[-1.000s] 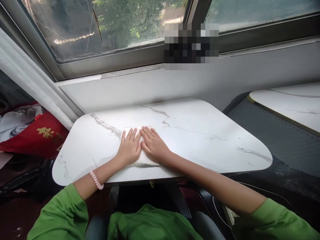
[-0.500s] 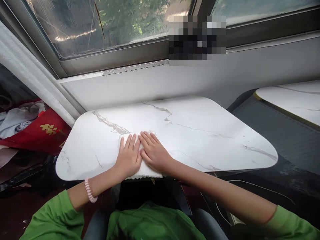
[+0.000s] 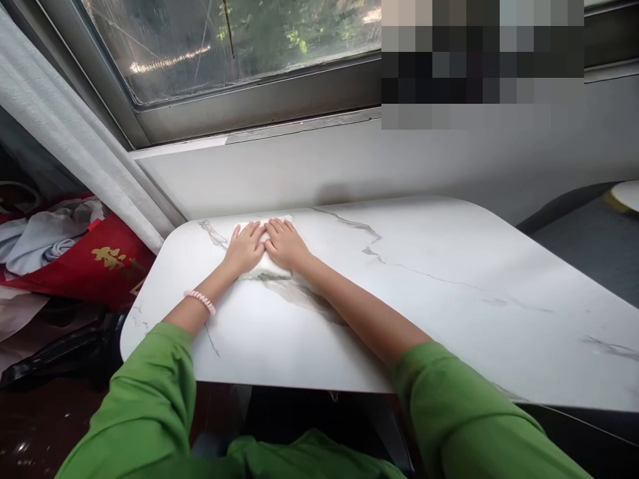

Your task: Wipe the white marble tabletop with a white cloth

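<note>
A white cloth (image 3: 267, 269) lies flat on the white marbled table (image 3: 439, 266), close to its far edge by the wall. My left hand (image 3: 244, 249) rests on the cloth's left part with fingers spread, a pink coiled band round the wrist. Beside it, my right hand (image 3: 287, 245) presses on the cloth, fingers stretched out and pointing away from me. The two hands nearly touch. Much of the cloth is hidden beneath them.
Behind the table is a white wall (image 3: 279, 169) under a window (image 3: 200, 40). On the left hang a pale curtain (image 3: 74, 126) and a red bag (image 3: 120, 266) with clothes in it. A dark grey surface (image 3: 589, 233) stands at the right.
Both hands and the cloth have moved away from the near edge to the far side of the table. The view has shifted, with more of the table's near part showing.
</note>
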Motion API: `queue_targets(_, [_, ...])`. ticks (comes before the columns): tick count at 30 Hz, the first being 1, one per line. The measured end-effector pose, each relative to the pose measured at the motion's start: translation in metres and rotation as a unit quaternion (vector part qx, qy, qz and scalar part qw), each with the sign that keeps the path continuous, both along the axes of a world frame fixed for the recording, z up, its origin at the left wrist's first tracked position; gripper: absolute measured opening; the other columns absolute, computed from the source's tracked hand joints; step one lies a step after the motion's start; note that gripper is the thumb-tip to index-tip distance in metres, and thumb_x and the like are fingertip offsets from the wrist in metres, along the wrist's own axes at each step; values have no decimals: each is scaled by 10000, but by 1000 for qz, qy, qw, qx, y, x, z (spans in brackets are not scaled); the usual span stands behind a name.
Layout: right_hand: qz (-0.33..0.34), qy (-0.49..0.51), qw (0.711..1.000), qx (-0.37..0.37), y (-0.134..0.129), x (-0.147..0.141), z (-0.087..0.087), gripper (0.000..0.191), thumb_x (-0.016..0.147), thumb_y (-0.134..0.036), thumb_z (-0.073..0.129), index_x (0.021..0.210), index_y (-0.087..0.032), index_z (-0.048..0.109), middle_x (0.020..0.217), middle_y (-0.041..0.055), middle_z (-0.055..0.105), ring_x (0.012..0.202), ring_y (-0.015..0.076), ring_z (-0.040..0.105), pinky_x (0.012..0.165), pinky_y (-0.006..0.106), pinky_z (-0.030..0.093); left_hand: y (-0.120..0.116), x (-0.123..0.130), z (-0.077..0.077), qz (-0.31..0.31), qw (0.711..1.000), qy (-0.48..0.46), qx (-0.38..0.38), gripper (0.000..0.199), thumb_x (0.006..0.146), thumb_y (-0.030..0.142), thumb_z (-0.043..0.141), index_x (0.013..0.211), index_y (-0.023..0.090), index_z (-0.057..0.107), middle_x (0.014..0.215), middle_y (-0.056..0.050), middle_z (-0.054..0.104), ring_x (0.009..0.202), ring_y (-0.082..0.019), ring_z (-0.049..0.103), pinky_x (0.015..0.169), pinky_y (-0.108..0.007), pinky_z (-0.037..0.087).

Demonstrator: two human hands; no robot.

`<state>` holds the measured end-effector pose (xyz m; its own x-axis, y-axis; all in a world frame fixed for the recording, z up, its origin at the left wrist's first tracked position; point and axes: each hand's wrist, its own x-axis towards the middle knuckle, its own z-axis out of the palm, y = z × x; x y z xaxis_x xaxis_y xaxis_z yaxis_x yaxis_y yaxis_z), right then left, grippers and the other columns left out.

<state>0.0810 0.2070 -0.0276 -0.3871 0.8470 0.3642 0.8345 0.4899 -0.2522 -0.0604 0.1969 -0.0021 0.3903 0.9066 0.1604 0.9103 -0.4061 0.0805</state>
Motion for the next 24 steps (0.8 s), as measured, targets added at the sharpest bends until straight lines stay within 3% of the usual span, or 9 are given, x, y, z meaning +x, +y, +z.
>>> queue_targets(5, [9,11,1000,8,53,-12,-3,481,875,-163,321,1303,-29,494,1398,182,498,1319,274,397,1109,429,234,48,-10,-4,19,1000,-12,11,440,920,215,335,1347,211,441,1473,-69,420,1375,-182,339,1167,-451,159])
queue_targets(11, [13,12,1000,13,69,-9,-8,482,875,-180,320,1298,-42,505,1382,165,517,1307,273,405,1108,414,236,62,-12,-8,17,1000,-9,13,441,936,241,319,1362,214,428,1482,-66,407,1379,-189,330,1169,-452,152])
queue_targets(19, [7,-15,1000,6,47,-9,-6,509,891,-178,309,1348,-17,465,1436,183,458,1342,275,375,1114,427,240,43,-8,-8,33,999,7,0,452,945,248,308,1382,200,412,1512,-77,361,1408,-209,284,1173,-486,135])
queue_targets(24, [5,-37,999,-1,-2,-4,-1,538,901,-189,299,1380,18,428,1460,195,422,1368,289,343,1125,439,230,-3,-5,-6,19,1000,7,-1,473,941,254,340,1398,151,400,1515,-98,351,1414,-228,273,1178,-482,121])
